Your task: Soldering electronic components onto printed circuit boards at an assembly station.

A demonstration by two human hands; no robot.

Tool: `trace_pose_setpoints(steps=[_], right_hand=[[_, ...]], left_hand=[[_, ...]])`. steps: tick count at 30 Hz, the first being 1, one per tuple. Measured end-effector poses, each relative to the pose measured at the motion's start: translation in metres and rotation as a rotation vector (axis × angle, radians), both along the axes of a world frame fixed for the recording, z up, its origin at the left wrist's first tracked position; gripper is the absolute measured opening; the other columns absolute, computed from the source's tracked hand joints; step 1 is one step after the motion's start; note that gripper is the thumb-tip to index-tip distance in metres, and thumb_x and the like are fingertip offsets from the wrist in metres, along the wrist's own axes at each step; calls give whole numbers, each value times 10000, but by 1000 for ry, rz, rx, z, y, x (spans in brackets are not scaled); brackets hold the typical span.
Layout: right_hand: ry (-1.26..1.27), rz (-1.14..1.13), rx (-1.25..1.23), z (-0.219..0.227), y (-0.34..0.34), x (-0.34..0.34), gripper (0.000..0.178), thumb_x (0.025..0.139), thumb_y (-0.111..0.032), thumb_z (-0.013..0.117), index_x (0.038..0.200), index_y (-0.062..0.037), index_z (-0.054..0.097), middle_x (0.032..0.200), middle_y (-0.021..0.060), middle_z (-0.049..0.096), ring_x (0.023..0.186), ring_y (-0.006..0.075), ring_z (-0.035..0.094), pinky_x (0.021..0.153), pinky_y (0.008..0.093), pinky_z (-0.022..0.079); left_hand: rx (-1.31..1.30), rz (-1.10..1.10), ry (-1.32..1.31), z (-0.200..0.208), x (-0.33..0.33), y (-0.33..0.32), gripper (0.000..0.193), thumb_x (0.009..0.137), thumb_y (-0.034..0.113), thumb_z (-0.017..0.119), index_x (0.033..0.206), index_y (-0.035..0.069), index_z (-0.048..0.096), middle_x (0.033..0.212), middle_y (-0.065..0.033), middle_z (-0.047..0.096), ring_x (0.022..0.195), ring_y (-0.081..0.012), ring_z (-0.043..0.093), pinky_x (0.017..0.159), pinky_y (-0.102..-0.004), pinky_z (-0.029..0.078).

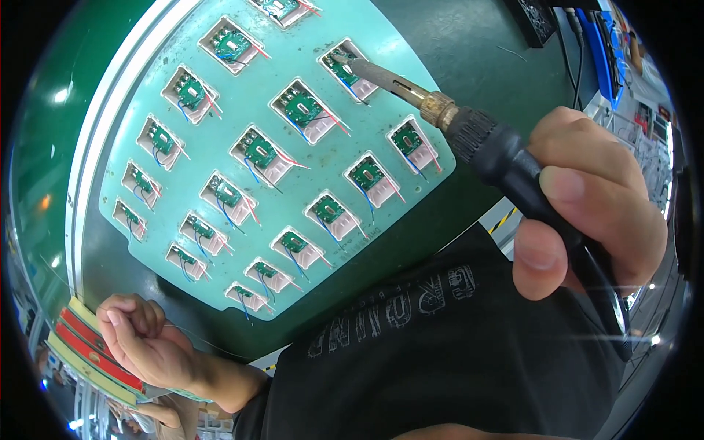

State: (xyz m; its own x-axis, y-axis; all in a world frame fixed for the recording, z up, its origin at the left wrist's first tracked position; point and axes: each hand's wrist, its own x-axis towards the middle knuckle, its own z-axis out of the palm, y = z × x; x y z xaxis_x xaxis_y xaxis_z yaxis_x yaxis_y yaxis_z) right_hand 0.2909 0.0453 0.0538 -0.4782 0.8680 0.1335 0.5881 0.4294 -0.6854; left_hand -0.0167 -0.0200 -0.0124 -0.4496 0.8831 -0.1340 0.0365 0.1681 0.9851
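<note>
My right hand (594,198) grips the black handle of a soldering iron (506,158). The iron's tip reaches a green circuit board (339,67) in the far right pocket of a teal tray (308,172); I cannot tell whether it touches. Down at the left, my left hand (143,341) is closed with its fingers curled, and a thin, silvery solder wire (202,339) trails from it. Several more circuit boards, such as this middle one (260,150), sit in white housings in the tray's pockets, with red, blue and black wires sticking out.
The tray lies on a dark green work surface (455,44), with a pale metal rail (92,147) along its left. A black box (532,22), cables and a blue rack (605,55) stand at the far right. Red and cream strips (92,352) lie beyond my left hand.
</note>
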Motion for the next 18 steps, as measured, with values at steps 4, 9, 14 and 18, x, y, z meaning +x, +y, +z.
trace_pose_setpoints(steps=[4,9,14,18], right_hand=[[-53,-41,-13,2,1,0,333,785,-180,631,1015,-18,453,776,141,506,609,197,457,542,333,386],[-71,112,13,2,10,13,333,788,-194,627,1010,-13,456,765,142,506,582,189,451,518,325,376],[-77,150,25,4,11,17,335,791,-208,623,1004,-8,459,754,143,507,556,181,444,494,317,367],[-65,140,37,1,10,14,337,793,-219,620,1000,-5,461,745,144,508,535,175,439,476,311,360]], left_hand=[[3,-2,-17,0,-1,-1,211,903,132,369,774,-17,445,612,-1,328,495,-28,238,430,-161,183],[2,-3,2,-1,-2,-1,209,901,131,373,777,-20,446,614,-3,329,493,-29,236,428,-162,182],[0,-5,3,-1,-3,-1,208,900,131,374,778,-23,446,612,-3,329,491,-30,233,427,-162,181],[0,-7,1,-1,-3,-1,211,900,131,372,778,-23,445,609,0,324,492,-30,235,427,-163,180]])
